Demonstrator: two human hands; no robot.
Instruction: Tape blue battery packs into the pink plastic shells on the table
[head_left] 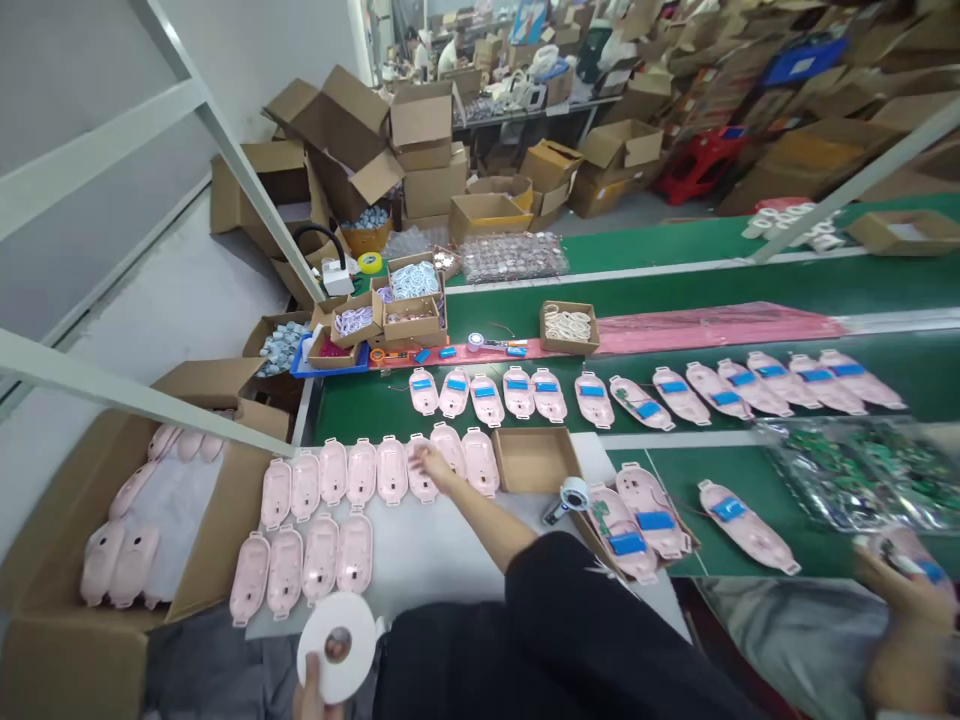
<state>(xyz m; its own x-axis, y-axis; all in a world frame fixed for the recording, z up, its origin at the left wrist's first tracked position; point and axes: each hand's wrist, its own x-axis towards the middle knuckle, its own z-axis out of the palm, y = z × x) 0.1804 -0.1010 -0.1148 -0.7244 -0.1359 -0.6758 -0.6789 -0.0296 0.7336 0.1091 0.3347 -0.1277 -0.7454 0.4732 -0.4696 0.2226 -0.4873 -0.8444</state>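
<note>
At the bottom, my left hand (pixel 313 694) grips a white roll of tape (pixel 337 648) with a hole in its centre. My right hand (pixel 432 466) reaches out over a pink plastic shell (pixel 422 488) in the back row, fingers stretched out and partly apart. Whether the fingertips touch the shell I cannot tell. More open pink shells (pixel 361 472) lie beside it on a pale sheet (pixel 420 560). A shorter front row of shells (pixel 320 558) lies nearer to me, just beyond the roll.
A cardboard tray (pixel 534 460) stands right of the rows, with a small handheld fan (pixel 568 498) close by. Pink shells with blue batteries (pixel 594 400) line the green bench. At right, a co-worker's hand (pixel 896 580) holds a similar shell. A carton (pixel 202 520) of shells stands left.
</note>
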